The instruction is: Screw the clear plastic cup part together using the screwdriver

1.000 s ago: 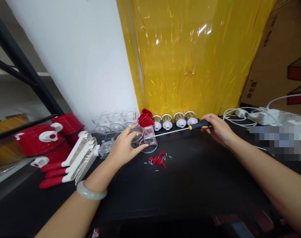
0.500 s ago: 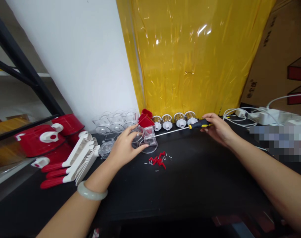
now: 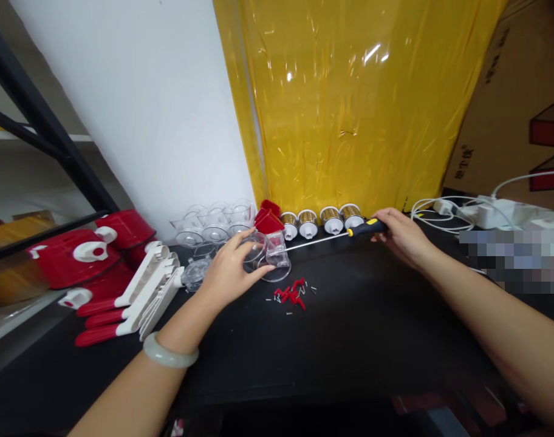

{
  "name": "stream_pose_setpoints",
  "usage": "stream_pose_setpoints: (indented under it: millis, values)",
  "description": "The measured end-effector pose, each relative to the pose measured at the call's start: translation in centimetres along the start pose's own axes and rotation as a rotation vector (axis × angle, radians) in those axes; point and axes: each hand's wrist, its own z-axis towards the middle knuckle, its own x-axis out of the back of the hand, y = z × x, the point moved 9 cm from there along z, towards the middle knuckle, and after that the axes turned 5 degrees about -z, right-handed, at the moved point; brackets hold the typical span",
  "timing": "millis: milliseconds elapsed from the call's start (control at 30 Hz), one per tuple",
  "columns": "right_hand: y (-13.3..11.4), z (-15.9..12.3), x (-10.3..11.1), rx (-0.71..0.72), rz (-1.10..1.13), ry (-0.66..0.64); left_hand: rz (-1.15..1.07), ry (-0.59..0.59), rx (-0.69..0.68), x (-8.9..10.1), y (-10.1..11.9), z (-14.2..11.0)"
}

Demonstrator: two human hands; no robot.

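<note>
My left hand (image 3: 234, 267) is closed around a clear plastic part (image 3: 277, 250) with a round rim, steadying it on the black table. In my right hand (image 3: 398, 233) is the black and yellow handle of a screwdriver (image 3: 365, 227). Its long shaft points left, and the tip meets the side of the clear part; the exact contact is too small to make out. Just in front lie several small red plastic pieces (image 3: 293, 295) among loose screws (image 3: 313, 289).
Several metal grater drums (image 3: 333, 220) and red parts (image 3: 268, 217) line the back. Clear plastic parts (image 3: 213, 221) stand behind my left hand. White arms with red handles (image 3: 101, 335) and red housings (image 3: 79, 258) are at left. White cables (image 3: 425, 212) lie at right.
My right hand's grip and the screwdriver handle have turned slightly. The clear part and my left hand stay almost where they were.
</note>
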Motion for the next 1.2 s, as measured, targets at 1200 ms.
stream_pose_setpoints:
  millis: [1200]
  values:
    - [-0.3, 0.4, 0.4, 0.050, -0.078, 0.026, -0.005, 0.014, -0.005, 0.2, 0.1, 0.0]
